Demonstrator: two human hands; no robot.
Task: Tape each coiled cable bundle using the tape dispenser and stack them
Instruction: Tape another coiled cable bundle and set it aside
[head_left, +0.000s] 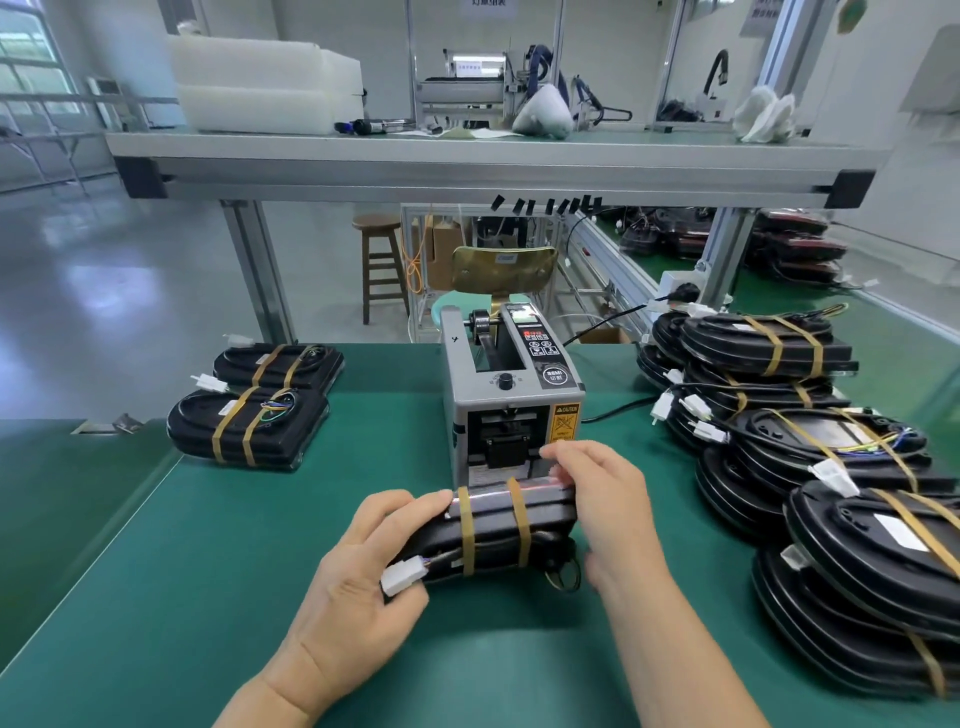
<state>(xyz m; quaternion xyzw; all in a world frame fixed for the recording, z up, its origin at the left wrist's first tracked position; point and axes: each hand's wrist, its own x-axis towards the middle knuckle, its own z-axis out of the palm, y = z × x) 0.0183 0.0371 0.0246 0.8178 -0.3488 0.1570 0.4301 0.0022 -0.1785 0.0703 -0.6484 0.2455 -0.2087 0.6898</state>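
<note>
Bundle (493, 525) sits just in front of the dispenser (511, 395), long axis left-right, two bands on. Left hand (358, 571) grips its left end, right hand (608, 499) pinches the top right edge. Taped stack (254, 415) lies well left, so the left hand is nearer.

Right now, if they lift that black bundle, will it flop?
Probably not much: two tape bands bind the cable bundle tightly, so it likely stays stiff. Its white connector sticks out on thin wires and may dangle. Flat-sided, it shouldn't roll.
</note>
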